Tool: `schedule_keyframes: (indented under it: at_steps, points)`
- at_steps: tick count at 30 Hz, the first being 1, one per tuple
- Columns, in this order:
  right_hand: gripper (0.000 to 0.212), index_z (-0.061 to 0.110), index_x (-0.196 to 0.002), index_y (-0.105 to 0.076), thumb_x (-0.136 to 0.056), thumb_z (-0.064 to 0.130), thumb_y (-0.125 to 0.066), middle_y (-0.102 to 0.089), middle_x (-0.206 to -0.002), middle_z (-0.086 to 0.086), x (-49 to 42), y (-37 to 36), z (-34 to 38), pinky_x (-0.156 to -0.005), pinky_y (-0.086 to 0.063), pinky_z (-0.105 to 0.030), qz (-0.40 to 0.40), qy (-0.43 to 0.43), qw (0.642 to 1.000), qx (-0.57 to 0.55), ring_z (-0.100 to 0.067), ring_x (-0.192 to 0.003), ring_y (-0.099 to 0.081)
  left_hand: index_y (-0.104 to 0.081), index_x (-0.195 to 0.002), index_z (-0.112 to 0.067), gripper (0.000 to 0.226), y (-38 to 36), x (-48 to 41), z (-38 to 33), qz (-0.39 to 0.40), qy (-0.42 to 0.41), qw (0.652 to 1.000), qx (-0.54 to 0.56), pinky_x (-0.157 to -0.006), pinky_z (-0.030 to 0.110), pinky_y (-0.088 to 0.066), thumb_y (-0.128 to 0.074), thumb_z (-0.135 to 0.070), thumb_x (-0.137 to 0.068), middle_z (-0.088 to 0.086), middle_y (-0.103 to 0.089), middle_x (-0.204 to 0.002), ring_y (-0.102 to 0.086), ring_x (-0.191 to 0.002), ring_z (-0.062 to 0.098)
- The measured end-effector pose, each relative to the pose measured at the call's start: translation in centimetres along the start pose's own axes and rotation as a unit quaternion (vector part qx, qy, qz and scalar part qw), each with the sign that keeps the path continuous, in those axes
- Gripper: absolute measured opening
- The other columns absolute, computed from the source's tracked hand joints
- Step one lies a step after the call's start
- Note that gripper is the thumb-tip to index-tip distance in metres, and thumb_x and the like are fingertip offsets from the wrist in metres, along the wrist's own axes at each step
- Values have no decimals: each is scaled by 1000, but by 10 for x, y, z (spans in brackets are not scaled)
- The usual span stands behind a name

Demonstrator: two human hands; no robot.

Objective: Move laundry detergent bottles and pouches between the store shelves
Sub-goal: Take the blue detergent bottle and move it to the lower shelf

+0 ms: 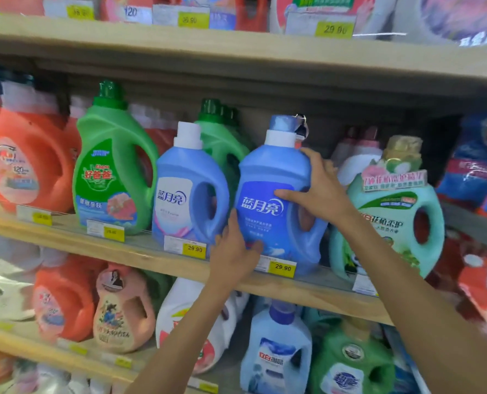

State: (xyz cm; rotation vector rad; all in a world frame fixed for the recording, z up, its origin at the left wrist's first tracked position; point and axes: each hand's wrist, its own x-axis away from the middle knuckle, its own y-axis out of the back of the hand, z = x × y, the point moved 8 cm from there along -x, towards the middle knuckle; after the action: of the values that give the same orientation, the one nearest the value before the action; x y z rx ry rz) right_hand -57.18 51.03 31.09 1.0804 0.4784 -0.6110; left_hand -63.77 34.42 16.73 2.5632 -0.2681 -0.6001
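A dark blue detergent bottle (pixel 268 194) with a blue cap stands tilted slightly at the front of the middle shelf (pixel 157 260). My left hand (pixel 233 251) holds its lower left corner, thumb across the front. My right hand (pixel 319 189) grips its right side by the handle, thumb on the label. A lighter blue bottle (pixel 185 189) with a white cap stands just to its left. Blue and red pouches (pixel 475 169) lie at the far right of the same level.
A green bottle (pixel 111 166) and orange bottles (pixel 29 163) fill the shelf's left part. A mint-green bottle (pixel 390 220) stands close on the right. More bottles crowd the lower shelf (pixel 66 351) and the upper shelf (pixel 236 49). Yellow price tags line the shelf edges.
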Motion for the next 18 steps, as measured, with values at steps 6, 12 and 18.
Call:
schedule_keyframes:
  at_steps: [6,12,18]
  points:
    - [95,36,-139,-36,-61,57,-86,-51,-128,-5,-8,0,-9,-97,-45,-37,-27,26,999,-36,-25,-117,-53,-18,-150,-28,109,1,-18,10,-5,1,1000,20,-100,51,-46,-57,-66,-55,11,-63,-125,-57,-117,39]
    - [92,32,-140,-38,-64,43,-90,-50,-135,0,-13,7,-20,-99,-39,-27,-10,59,997,-55,-19,-124,-49,-16,-158,-17,97,5,-18,-1,10,-32,999,-39,-113,42,-31,-76,-39,-84,15,-32,-155,-31,-142,36]
    - [93,34,-137,-40,-60,50,-90,-49,-137,2,-15,12,-29,-110,-41,-40,-10,83,993,-88,-16,-127,-49,-39,-128,-13,63,15,-17,-19,13,-89,988,-128,-83,42,-49,-75,-42,-84,5,-63,-116,-59,-116,33]
